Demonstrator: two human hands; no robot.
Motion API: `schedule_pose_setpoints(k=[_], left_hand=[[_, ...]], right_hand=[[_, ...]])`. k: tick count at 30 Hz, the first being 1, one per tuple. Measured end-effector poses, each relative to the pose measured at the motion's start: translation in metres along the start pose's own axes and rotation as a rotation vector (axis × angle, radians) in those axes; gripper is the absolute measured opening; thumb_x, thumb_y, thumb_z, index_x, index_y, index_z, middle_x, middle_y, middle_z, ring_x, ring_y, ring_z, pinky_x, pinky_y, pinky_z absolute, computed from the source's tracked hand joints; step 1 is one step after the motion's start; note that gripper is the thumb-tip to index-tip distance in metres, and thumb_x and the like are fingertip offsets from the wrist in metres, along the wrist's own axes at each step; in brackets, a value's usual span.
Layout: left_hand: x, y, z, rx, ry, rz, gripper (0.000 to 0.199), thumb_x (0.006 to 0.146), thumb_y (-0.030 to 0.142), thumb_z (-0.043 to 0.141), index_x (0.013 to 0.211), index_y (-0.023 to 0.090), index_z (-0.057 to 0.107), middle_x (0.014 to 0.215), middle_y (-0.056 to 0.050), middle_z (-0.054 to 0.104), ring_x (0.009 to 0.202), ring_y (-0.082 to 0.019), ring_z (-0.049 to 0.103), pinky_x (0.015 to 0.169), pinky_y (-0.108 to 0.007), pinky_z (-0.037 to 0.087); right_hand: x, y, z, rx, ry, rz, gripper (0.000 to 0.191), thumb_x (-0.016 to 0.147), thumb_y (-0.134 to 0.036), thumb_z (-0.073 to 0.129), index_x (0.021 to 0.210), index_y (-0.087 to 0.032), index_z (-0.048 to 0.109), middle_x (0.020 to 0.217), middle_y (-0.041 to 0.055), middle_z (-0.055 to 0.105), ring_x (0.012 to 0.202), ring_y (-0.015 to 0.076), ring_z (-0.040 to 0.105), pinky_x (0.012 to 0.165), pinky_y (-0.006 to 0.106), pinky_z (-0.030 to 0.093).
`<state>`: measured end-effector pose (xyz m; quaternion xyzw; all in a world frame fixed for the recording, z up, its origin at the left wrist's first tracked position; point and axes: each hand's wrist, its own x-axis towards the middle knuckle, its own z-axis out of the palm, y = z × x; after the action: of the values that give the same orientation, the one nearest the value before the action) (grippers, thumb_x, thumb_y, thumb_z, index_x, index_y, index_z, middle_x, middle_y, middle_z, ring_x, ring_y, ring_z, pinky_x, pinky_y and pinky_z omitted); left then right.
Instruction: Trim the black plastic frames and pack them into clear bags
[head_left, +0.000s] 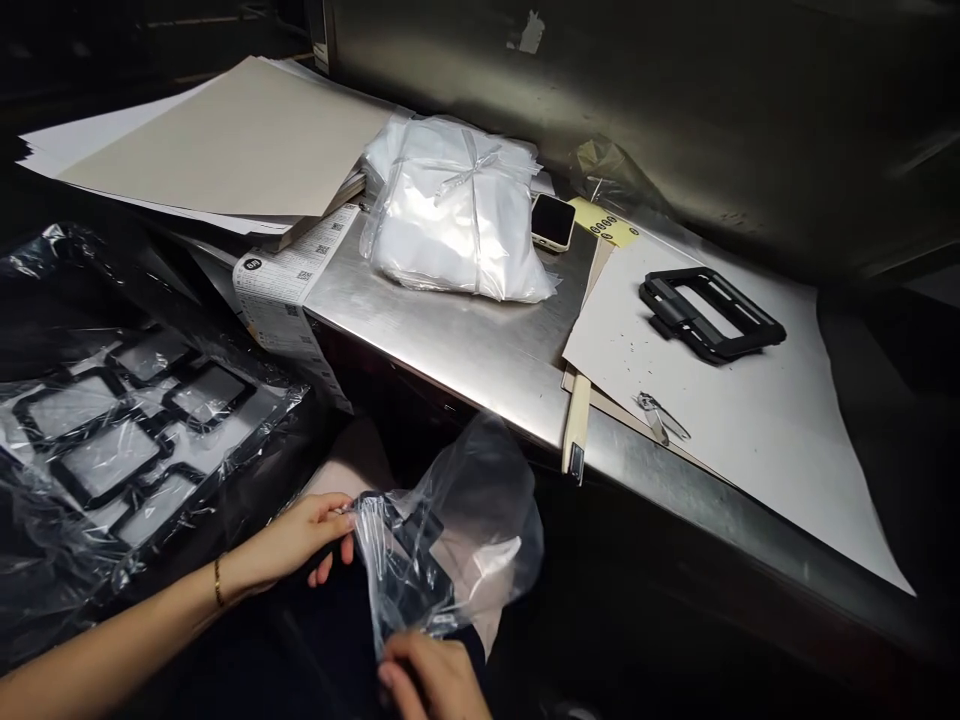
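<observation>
Over my lap is a clear plastic bag point(499, 500), its far end puffed out. Through its film shows a dark plastic part point(412, 560), its outline broken by glare and folds. My left hand point(315, 535) pinches the bag's near left side, where the part's edge lies close to the fingertips. At the lower edge of the view, my right hand point(431, 675) is closed on the bag's other side, its fingers slightly blurred. A similar black frame point(712, 312) with an open middle rests on white sheets on the bench, beyond both hands.
A tied bundle of clear bags point(457, 215) sits on the metal bench point(450, 340), beside a phone point(553, 220). Stacked card sheets point(225, 150) lie at back left. A plastic-lined container point(262, 410) at left holds several black frames. Small metal clippers point(660, 418) lie on white paper point(787, 450).
</observation>
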<state>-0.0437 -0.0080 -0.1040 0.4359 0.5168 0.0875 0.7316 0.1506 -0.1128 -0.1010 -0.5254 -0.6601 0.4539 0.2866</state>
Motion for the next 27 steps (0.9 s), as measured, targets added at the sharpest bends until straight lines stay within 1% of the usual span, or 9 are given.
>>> schedule_pose_setpoints(k=[4,8,14,18,21,23,24,26,27], left_hand=[[0.010,-0.014,-0.008,0.125,0.102,-0.041,0.038,0.086,0.043,0.039,0.071,0.012,0.055,0.058,0.004,0.054,0.042,-0.005,0.046,0.040,-0.019,0.038],[0.010,-0.029,-0.017,0.188,0.167,-0.096,0.044,0.085,0.046,0.038,0.061,0.012,0.054,0.053,0.005,0.050,0.045,-0.007,0.048,0.046,-0.022,0.040],[0.018,-0.017,-0.020,0.120,0.139,-0.198,0.038,0.086,0.042,0.040,0.068,0.012,0.055,0.051,0.006,0.051,0.037,-0.005,0.042,0.038,-0.019,0.034],[0.005,0.005,-0.026,-0.047,0.048,-0.198,0.032,0.079,0.041,0.053,0.072,0.011,0.061,0.059,0.001,0.061,0.043,-0.005,0.047,0.041,-0.017,0.033],[-0.003,0.014,-0.031,-0.272,-0.142,-0.312,0.060,0.067,0.063,0.050,0.079,0.007,0.066,0.080,-0.014,0.068,0.059,-0.016,0.060,0.045,-0.021,0.038],[0.005,0.013,-0.029,-0.449,-0.238,-0.402,0.085,0.060,0.080,0.030,0.087,0.007,0.064,0.092,-0.020,0.066,0.069,-0.025,0.063,0.049,-0.030,0.044],[0.015,0.011,-0.027,-0.532,-0.256,-0.431,0.089,0.059,0.082,0.022,0.090,0.009,0.062,0.093,-0.019,0.065,0.071,-0.026,0.063,0.053,-0.034,0.047],[0.041,0.005,-0.017,-0.659,-0.256,-0.460,0.075,0.066,0.076,0.030,0.086,0.011,0.059,0.084,-0.013,0.065,0.070,-0.023,0.063,0.057,-0.035,0.048],[0.054,0.001,-0.011,-0.714,-0.234,-0.461,0.058,0.075,0.065,0.036,0.086,0.012,0.058,0.079,-0.007,0.064,0.069,-0.017,0.062,0.061,-0.033,0.049]], right_hand=[[0.020,-0.009,0.023,0.070,-0.048,0.097,0.013,0.081,-0.021,0.050,0.075,-0.021,0.061,0.066,0.0005,0.064,0.062,0.0130,0.060,0.056,0.019,0.044],[0.042,-0.005,0.020,0.150,-0.033,0.155,0.018,0.082,-0.022,0.048,0.070,-0.017,0.060,0.059,-0.0018,0.055,0.051,0.0088,0.052,0.049,0.019,0.040],[0.061,0.013,-0.021,0.115,0.150,0.168,0.017,0.082,-0.024,0.048,0.073,-0.018,0.061,0.068,0.0017,0.052,0.064,0.0128,0.050,0.057,0.024,0.038],[0.068,-0.002,-0.062,0.109,0.211,0.072,0.015,0.083,-0.020,0.047,0.075,-0.021,0.060,0.071,0.0022,0.051,0.065,0.0137,0.049,0.059,0.026,0.038],[0.067,-0.024,-0.077,0.136,0.157,-0.022,0.014,0.082,-0.018,0.047,0.078,-0.022,0.060,0.074,0.0027,0.053,0.066,0.0137,0.051,0.058,0.025,0.040],[0.068,-0.036,-0.070,0.175,0.048,-0.103,0.013,0.081,-0.022,0.050,0.078,-0.023,0.063,0.073,0.0028,0.055,0.064,0.0136,0.053,0.057,0.024,0.041],[0.070,-0.039,-0.062,0.201,-0.015,-0.147,0.013,0.081,-0.026,0.052,0.076,-0.024,0.064,0.070,0.0024,0.056,0.062,0.0136,0.053,0.056,0.024,0.042],[0.074,-0.039,-0.037,0.244,-0.107,-0.181,0.018,0.080,-0.032,0.052,0.073,-0.024,0.066,0.066,0.0021,0.058,0.060,0.0143,0.054,0.057,0.025,0.044],[0.074,-0.036,-0.023,0.255,-0.126,-0.164,0.019,0.080,-0.032,0.051,0.074,-0.024,0.067,0.066,0.0023,0.059,0.062,0.0153,0.055,0.058,0.026,0.044]])
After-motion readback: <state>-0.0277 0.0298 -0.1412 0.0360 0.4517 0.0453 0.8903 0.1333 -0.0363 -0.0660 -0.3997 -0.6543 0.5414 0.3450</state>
